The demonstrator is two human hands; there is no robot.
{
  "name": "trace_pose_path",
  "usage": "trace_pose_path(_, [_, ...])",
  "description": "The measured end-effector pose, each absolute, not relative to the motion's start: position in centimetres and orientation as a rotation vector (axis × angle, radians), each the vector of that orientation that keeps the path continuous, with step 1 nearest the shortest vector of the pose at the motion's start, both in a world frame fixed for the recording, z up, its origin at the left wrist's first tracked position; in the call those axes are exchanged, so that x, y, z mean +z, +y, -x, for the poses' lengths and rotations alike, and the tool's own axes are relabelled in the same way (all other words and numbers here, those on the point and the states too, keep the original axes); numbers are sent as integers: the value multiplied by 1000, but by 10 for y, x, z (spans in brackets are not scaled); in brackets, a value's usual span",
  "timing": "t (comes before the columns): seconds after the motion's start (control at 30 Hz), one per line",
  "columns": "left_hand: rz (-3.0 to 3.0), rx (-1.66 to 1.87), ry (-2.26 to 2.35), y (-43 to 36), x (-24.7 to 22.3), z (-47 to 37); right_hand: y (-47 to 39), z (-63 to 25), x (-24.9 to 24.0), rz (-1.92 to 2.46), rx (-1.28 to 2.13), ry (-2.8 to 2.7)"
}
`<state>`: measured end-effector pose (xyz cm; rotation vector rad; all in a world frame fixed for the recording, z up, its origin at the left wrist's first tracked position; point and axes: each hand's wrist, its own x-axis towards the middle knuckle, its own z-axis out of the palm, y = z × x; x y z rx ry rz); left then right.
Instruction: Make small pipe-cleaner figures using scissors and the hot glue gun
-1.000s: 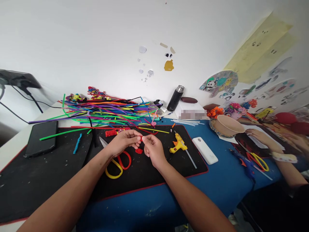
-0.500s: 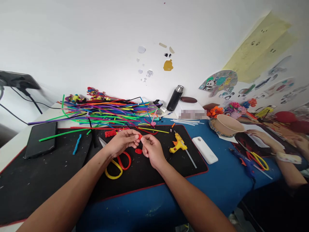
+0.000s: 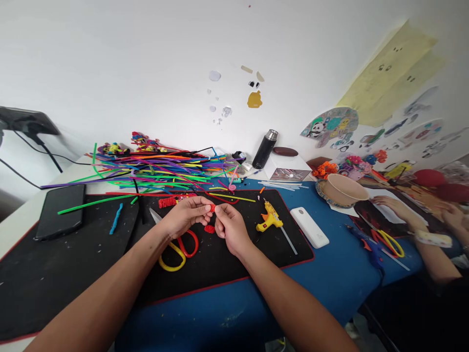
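Between my two hands is a small coiled piece of red pipe cleaner (image 3: 212, 209). My left hand (image 3: 188, 215) pinches its left side, and my right hand (image 3: 230, 225) pinches its right side with thumb and forefinger. Just below the fingertips, a second red coiled piece (image 3: 209, 229) lies on the black mat (image 3: 227, 274). A thicker red coil (image 3: 167, 202) rests behind my left hand. Scissors with yellow and red handles (image 3: 172, 266) lie partly under my left hand and wrist. To the right of my right hand is a yellow hot glue gun (image 3: 270, 219) with a glue stick in it.
Colourful pipe cleaners (image 3: 164, 166) are heaped along the wall. A dark phone (image 3: 61, 210) and a twisted blue piece (image 3: 116, 218) lie left. On the right are a white power bank (image 3: 309, 228), a black flask (image 3: 265, 150), a bowl (image 3: 346, 189) and another person's hand (image 3: 392, 206).
Both hands stay in nearly the same place, still pinching the red piece. The view has shifted very slightly; nothing on the mat has visibly moved.
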<state>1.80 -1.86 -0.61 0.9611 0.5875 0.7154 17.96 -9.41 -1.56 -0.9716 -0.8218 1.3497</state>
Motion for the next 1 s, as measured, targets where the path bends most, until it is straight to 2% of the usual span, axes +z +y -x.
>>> trace_pose_path(0.7, [-1108, 687, 683, -20, 2, -20, -96, -188, -16, 1098, 1278, -890])
trace_pose_path(1.0, [-1091, 796, 736, -16, 4, -17, -106, -209, -12, 1588, 946, -1495])
